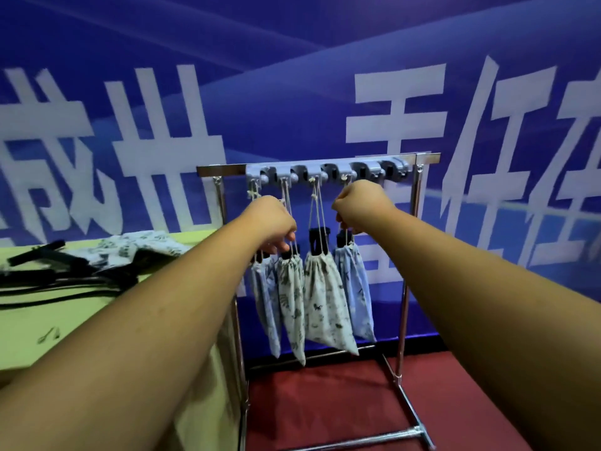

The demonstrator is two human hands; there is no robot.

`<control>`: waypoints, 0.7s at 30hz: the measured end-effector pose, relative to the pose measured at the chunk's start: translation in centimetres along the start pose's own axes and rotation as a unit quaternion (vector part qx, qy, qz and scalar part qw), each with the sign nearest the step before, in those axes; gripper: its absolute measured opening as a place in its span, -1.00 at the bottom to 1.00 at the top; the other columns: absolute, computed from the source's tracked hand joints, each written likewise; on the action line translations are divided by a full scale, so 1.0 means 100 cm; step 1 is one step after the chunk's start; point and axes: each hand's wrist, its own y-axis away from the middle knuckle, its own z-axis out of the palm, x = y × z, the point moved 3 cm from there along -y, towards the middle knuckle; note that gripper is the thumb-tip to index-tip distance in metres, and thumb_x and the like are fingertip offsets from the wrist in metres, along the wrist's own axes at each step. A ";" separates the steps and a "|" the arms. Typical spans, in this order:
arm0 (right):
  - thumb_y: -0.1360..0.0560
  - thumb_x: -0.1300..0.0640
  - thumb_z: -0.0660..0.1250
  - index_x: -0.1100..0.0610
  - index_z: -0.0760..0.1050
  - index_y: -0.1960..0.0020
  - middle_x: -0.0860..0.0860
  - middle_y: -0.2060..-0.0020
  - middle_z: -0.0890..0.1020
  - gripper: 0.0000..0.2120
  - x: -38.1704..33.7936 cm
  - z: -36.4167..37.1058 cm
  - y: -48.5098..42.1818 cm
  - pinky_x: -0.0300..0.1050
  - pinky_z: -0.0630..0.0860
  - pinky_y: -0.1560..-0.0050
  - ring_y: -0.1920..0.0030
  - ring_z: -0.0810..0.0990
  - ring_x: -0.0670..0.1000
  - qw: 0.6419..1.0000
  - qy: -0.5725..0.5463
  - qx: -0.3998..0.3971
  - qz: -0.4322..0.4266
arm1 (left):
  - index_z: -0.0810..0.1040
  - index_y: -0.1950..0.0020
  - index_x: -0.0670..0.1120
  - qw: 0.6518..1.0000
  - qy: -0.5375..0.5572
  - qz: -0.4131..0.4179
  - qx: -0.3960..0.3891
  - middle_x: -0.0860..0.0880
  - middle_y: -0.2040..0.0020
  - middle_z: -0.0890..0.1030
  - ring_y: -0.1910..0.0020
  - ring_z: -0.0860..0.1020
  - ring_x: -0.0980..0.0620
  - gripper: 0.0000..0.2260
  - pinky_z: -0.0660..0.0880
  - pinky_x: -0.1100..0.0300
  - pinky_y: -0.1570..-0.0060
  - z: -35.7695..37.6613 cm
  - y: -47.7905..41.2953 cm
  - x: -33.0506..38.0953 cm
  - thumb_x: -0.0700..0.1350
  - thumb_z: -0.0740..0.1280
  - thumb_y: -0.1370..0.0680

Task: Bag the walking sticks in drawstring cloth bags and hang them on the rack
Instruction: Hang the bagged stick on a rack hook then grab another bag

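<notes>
Now, on the head view, four filled bags hang side by side from the grey hook strip (325,172) of the rack (412,255). The right hand (359,203) pinches the cord of the rightmost blue bag (353,294), likely seating its loop on a hook. The left hand (274,222) curls its fingers at the neck of the leaf-print bag (291,304), probably to stop the row swinging. More black walking sticks (48,278) and a spare cloth bag (140,242) wait on the green table (65,327) at left, so the job looks unfinished.
</notes>
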 end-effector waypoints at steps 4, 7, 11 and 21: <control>-0.64 0.17 0.32 0.24 0.72 0.15 0.16 0.31 0.74 -0.72 -0.041 0.021 0.037 0.16 0.75 0.20 0.25 0.76 0.21 0.998 -0.026 -0.037 -0.034 | 0.55 0.03 -0.19 1.000 0.017 -0.018 0.004 -0.20 0.15 0.63 0.26 0.55 -0.18 -0.89 0.43 0.14 0.35 -0.026 0.043 -0.032 -0.26 0.28 -0.67; -0.65 0.15 0.33 0.22 0.72 0.13 0.12 0.29 0.75 -0.73 -0.070 0.041 0.059 0.10 0.75 0.25 0.24 0.77 0.19 0.995 -0.043 -0.070 -0.061 | 0.59 0.05 -0.16 0.999 0.031 -0.028 0.031 -0.16 0.18 0.68 0.30 0.60 -0.16 -0.84 0.46 0.15 0.35 -0.044 0.061 -0.063 -0.18 0.29 -0.69; -0.67 0.12 0.33 0.21 0.71 0.07 0.12 0.23 0.76 -0.74 -0.103 0.077 0.083 0.02 0.73 0.26 0.24 0.77 0.11 0.987 -0.055 -0.121 -0.092 | 0.63 0.05 -0.17 0.996 0.027 -0.054 0.059 -0.12 0.20 0.70 0.36 0.62 -0.12 -0.82 0.49 0.16 0.35 -0.076 0.084 -0.106 -0.18 0.27 -0.67; -0.69 0.11 0.31 0.07 0.68 -0.06 0.02 0.17 0.75 -0.84 -0.179 0.176 0.106 -0.06 0.70 0.25 0.18 0.75 0.03 0.960 -0.090 -0.220 -0.148 | 0.67 -0.05 -0.22 0.974 0.054 -0.139 0.173 -0.16 0.14 0.75 0.32 0.64 -0.09 -0.79 0.52 0.13 0.32 -0.171 0.113 -0.217 -0.16 0.27 -0.68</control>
